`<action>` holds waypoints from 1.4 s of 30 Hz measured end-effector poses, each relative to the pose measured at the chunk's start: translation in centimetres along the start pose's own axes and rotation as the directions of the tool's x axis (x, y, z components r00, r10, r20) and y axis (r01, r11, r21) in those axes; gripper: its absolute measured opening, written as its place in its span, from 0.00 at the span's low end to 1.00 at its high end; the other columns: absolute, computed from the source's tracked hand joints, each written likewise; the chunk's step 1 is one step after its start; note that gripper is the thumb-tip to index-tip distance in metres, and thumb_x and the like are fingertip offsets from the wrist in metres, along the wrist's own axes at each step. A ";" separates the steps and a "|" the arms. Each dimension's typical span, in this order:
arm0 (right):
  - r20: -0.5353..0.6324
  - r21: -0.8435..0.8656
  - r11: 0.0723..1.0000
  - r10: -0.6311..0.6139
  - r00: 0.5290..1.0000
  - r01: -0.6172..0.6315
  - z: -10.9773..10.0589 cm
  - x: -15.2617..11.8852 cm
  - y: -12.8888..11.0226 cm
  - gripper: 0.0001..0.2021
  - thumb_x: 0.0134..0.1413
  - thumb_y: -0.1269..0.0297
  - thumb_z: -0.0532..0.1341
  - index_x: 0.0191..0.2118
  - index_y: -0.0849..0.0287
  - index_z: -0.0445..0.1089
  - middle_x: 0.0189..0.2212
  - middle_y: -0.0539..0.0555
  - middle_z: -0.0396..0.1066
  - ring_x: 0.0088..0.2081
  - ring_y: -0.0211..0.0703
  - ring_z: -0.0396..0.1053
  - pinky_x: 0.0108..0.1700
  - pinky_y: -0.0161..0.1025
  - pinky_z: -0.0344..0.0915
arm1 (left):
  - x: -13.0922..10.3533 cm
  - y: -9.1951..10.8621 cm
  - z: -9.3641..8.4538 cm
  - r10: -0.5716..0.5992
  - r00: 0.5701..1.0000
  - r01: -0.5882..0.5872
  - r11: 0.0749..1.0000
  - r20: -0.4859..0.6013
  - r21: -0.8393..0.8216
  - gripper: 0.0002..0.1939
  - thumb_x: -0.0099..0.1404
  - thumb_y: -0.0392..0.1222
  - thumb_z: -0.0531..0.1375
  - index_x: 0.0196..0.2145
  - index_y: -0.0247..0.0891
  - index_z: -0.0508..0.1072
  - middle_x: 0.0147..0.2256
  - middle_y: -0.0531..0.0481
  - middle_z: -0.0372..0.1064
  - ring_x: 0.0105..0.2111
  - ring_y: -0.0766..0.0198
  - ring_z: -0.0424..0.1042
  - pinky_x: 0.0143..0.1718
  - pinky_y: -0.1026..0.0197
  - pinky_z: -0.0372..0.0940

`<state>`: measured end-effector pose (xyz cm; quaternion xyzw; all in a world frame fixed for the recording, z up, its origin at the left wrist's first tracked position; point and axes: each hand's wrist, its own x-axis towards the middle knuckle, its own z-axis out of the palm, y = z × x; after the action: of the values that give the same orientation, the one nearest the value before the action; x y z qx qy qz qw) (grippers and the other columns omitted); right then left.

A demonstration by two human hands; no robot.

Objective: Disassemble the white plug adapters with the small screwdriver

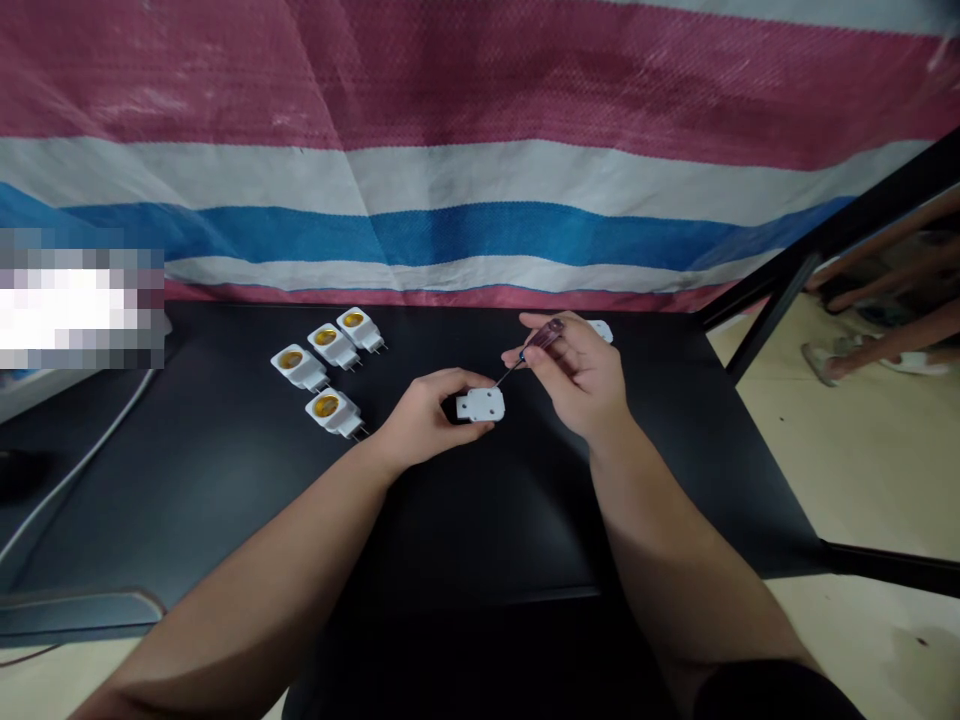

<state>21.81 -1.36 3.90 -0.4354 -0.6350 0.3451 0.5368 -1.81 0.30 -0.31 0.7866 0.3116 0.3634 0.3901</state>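
Observation:
Between the thumb and fingers of my left hand [431,418] is a white plastic piece [482,405] with small dark holes in its upper face. My right hand [576,375] grips a screwdriver [545,341] with a dark reddish handle. Its thin shaft slants down to the left, and the tip is at the far edge of the white piece; whether it sits in a hole I cannot tell. Several white plug-in lamp sockets with yellowish round openings, one of them nearest me [328,406], lie left of my left hand. Another white piece [601,329] shows partly behind my right hand.
The black tabletop [247,500] ends at a striped sheet [450,235]. A pale cable [90,450] runs along the left side near a blurred bright object. Black frame bars [795,270] stand at the right, with another person's legs [885,340] beyond.

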 end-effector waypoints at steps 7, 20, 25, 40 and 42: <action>0.102 -0.101 0.992 -0.063 0.993 0.073 0.0 -0.3 -0.5 0.15 0.72 0.56 0.66 0.60 0.48 0.78 0.50 0.56 0.74 0.44 0.49 0.83 0.48 0.51 0.86 | 0.0 0.2 0.4 0.018 0.999 -0.018 1.000 0.030 0.013 0.19 0.62 0.38 0.75 0.51 0.40 0.81 0.43 0.47 0.81 0.38 0.59 0.80 0.41 0.58 0.74; 0.143 -0.154 0.976 -0.133 0.981 0.155 0.1 -0.5 -1.0 0.11 0.72 0.57 0.67 0.56 0.48 0.81 0.48 0.56 0.75 0.43 0.48 0.80 0.46 0.50 0.85 | 0.0 -0.2 0.5 0.061 0.997 -0.062 0.998 0.037 0.013 0.19 0.63 0.39 0.75 0.51 0.40 0.82 0.44 0.46 0.81 0.39 0.59 0.80 0.42 0.57 0.74; 0.143 -0.121 0.983 -0.118 0.983 0.136 0.2 -0.6 -0.8 0.12 0.71 0.58 0.68 0.56 0.49 0.80 0.48 0.55 0.75 0.43 0.47 0.81 0.46 0.48 0.85 | -0.1 -0.2 0.4 0.055 0.997 -0.055 0.998 0.053 -0.008 0.19 0.63 0.39 0.75 0.51 0.40 0.81 0.44 0.46 0.81 0.40 0.59 0.80 0.43 0.58 0.73; 0.129 -0.058 0.969 -0.233 0.964 0.242 0.7 -0.6 0.2 0.13 0.72 0.61 0.67 0.58 0.46 0.77 0.45 0.54 0.72 0.41 0.47 0.81 0.41 0.47 0.85 | 0.0 -0.3 0.4 0.049 0.997 -0.048 0.999 0.060 -0.020 0.19 0.64 0.39 0.76 0.52 0.39 0.82 0.45 0.45 0.81 0.40 0.59 0.79 0.44 0.57 0.74; 0.116 -0.068 0.966 -0.242 0.963 0.250 0.8 -0.7 0.3 0.14 0.71 0.62 0.67 0.59 0.46 0.76 0.44 0.54 0.72 0.41 0.47 0.81 0.40 0.48 0.85 | 0.0 -0.3 0.4 0.044 0.997 -0.043 0.999 0.063 -0.019 0.19 0.64 0.39 0.76 0.52 0.39 0.82 0.46 0.45 0.81 0.41 0.59 0.80 0.46 0.56 0.74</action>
<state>21.14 -1.85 3.25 -0.3557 -0.7255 0.2721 0.5226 -1.51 0.29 -0.70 0.8006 0.2788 0.3496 0.3988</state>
